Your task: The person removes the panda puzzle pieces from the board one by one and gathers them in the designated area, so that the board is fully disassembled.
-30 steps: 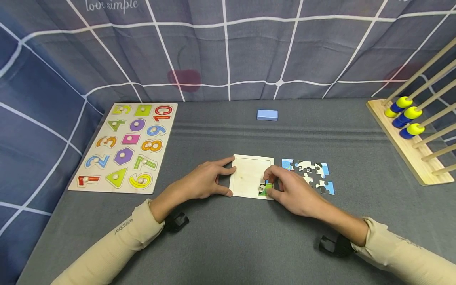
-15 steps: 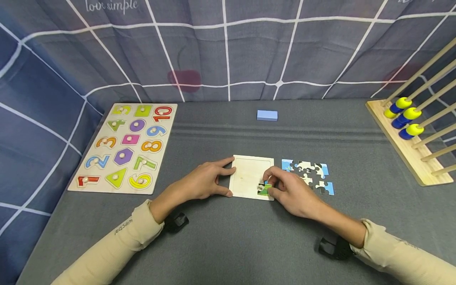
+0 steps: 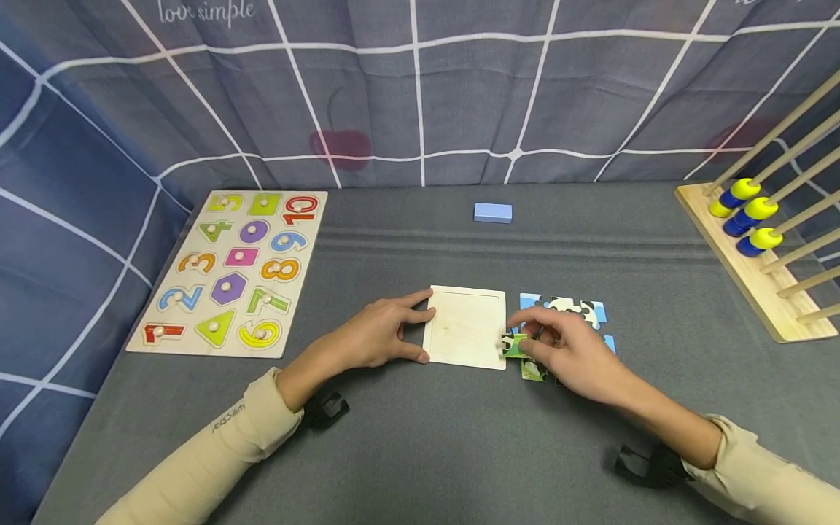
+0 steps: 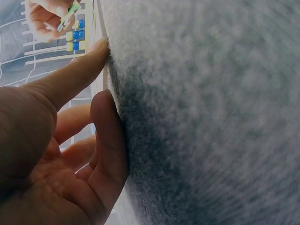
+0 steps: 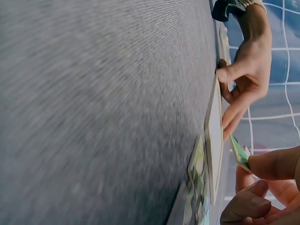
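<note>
My left hand [image 3: 377, 332] rests at the left edge of a pale wooden puzzle board [image 3: 462, 328], thumb and fingers spread along that edge. The board's shallow recess is bare. My right hand [image 3: 580, 354] pinches a green jigsaw piece [image 3: 512, 345] with a black-and-white panda part, held over the board's right edge. In the right wrist view this piece [image 5: 240, 153] shows tilted and raised above the board. Several panda jigsaw pieces [image 3: 569, 305] lie to the right of the board, partly hidden by my right hand. A green piece [image 3: 533, 370] shows below it.
A number-and-shape peg board [image 3: 230, 273] lies at the left. A blue block [image 3: 493, 213] sits behind the puzzle board. At the right stands a wooden bead rack [image 3: 755, 262] with upright rods. A grid-patterned curtain [image 3: 420, 87] backs the table.
My right hand has lifted the green jigsaw piece out of the board's lower right corner and moved it to the right. The left hand and the board have stayed put.
</note>
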Available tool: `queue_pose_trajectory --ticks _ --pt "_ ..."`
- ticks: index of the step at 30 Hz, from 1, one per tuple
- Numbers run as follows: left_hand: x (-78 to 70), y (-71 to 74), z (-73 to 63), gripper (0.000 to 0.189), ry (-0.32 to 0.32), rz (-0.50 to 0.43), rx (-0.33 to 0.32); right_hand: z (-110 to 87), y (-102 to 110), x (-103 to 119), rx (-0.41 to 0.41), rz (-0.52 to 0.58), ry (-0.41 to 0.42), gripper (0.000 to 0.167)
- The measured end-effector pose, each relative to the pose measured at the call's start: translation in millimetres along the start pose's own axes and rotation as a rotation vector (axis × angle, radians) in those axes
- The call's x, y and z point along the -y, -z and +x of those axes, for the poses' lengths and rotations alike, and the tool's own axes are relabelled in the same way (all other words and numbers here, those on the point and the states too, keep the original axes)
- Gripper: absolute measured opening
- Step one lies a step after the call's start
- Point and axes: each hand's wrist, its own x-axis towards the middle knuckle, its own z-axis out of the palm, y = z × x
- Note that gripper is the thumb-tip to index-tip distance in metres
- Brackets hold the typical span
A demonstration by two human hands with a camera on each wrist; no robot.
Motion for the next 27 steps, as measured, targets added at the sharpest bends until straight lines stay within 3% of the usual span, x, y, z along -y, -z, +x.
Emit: queue_pose_trajectory --ticks 12,21,27 --pt "-0.4 0.7 0.0 0.071 -0.001 0.001 0.008 -22.1 19 -8 -0.051 0.002 -0.006 0.026" --pt "-0.9 0.9 0.4 0.072 0.002 -0.002 0.017 -39.6 38 -16 -0.120 -0.049 -0.063 0.023" --pt "-0.6 1.0 -0.3 0.072 0.011 0.003 0.017 -51.7 44 -26 -0.110 -0.086 -0.087 0.021"
